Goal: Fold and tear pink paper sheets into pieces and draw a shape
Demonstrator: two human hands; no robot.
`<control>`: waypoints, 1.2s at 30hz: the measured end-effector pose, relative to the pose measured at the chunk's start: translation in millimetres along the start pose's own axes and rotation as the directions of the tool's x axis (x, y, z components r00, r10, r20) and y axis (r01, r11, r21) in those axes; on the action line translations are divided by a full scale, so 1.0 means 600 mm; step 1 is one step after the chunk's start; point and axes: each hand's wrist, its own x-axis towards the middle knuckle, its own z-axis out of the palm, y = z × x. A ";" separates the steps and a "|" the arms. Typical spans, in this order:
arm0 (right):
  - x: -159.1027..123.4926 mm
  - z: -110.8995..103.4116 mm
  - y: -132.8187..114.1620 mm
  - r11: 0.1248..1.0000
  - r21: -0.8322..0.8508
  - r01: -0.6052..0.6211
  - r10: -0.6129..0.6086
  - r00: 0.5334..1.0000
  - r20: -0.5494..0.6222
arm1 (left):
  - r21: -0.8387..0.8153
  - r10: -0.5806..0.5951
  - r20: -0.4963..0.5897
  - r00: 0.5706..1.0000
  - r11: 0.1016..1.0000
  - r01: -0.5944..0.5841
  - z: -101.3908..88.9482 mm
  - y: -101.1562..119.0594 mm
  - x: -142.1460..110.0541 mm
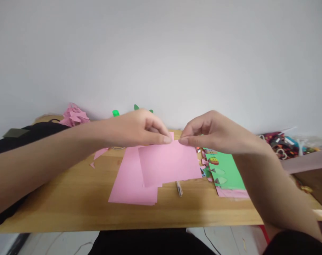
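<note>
A pale grey wall [161, 53] is rising beyond a wooden table [81, 198], on which a pile of pink paper sheets [131, 184] is lying with its near edge facing the viewer. To the right of this pile, and well apart from it, a green sheet [231, 173] is resting over further pink paper [232, 193]. A single pink paper sheet [168, 163], roughly rectangular, is being held up so that, from this viewpoint, it is covering the pile's upper right part and extending past its right side. Its long axis is running left to right, with the right end slanting slightly upward; its broad face is turning toward the viewer and its longer lower edge is facing the near side of the table.

The left hand [139, 127], above and beyond the pile, is pinching the sheet's upper edge at the thumb tip, its forearm coming in almost level from the left. The right hand [216, 131], beyond the pile and to its right, is pinching the same edge just beside the left thumb, its wrist bending sharply above a steep forearm. Crumpled pink paper [74, 115] is sitting beyond the pile to its left; a pen [179, 189] is lying just to its right.
</note>
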 end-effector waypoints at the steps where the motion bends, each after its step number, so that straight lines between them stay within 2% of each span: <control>1: 0.003 0.004 -0.003 1.000 -0.001 0.017 -0.017 1.000 0.009 | 0.042 0.012 0.023 1.000 0.999 -0.013 0.010 0.008 0.004; 3: 0.007 0.010 -0.006 0.999 -0.020 0.049 -0.049 0.999 0.010 | 0.091 0.040 0.048 0.998 0.995 -0.044 0.023 0.017 0.011; 6: 0.004 0.010 -0.003 0.997 -0.043 0.058 -0.058 0.998 -0.016 | 0.096 0.072 0.041 0.997 0.992 -0.076 0.024 0.011 0.015; 12: -0.025 -0.025 0.023 0.999 -0.027 -0.043 0.039 0.990 -0.137 | 0.053 -0.007 0.091 0.996 0.999 0.002 -0.021 -0.049 -0.007; 15: -0.035 -0.038 0.035 0.998 0.011 -0.061 0.062 0.982 -0.177 | 0.005 -0.073 0.011 0.997 0.997 0.073 -0.037 -0.075 -0.014; 18: -0.024 -0.025 0.034 0.997 0.051 -0.049 0.054 0.992 -0.110 | -0.072 -0.054 -0.050 0.997 0.996 0.050 -0.023 -0.066 -0.009; 20: -0.010 -0.008 0.026 0.998 0.059 -0.019 0.022 0.998 -0.052 | -0.063 0.001 -0.001 1.000 0.998 -0.001 -0.002 -0.045 -0.002; 22: 0.004 0.004 0.018 0.998 0.052 0.019 -0.019 1.000 -0.009 | 0.020 0.031 0.048 0.998 0.999 -0.032 0.016 -0.022 0.003; 24: 0.009 0.004 0.017 0.998 0.040 0.038 -0.038 0.999 0.022 | 0.081 0.048 0.078 0.996 0.995 -0.054 0.024 -0.011 0.003; 27: 0.000 -0.016 0.042 1.000 0.026 0.011 -0.011 1.000 0.021 | 0.080 0.091 0.093 0.992 0.992 -0.098 0.016 -0.030 -0.007; 29: -0.013 -0.025 0.074 0.998 0.063 -0.011 0.015 0.998 -0.061 | 0.043 0.074 0.059 0.996 0.996 -0.076 0.009 -0.060 -0.016; 30: -0.020 -0.023 0.092 0.994 0.107 0.004 0.008 0.994 -0.108 | 0.001 0.042 0.004 0.999 0.999 -0.042 0.009 -0.078 -0.021; 33: -0.033 0.017 0.138 0.963 0.254 0.095 -0.054 0.985 -0.165 | -0.256 -0.115 -0.199 0.973 0.965 0.062 0.028 -0.124 -0.029; 36: -0.030 0.087 0.157 0.900 0.396 0.183 -0.116 0.975 -0.188 | -0.429 -0.190 -0.275 0.942 0.902 0.056 0.066 -0.147 -0.026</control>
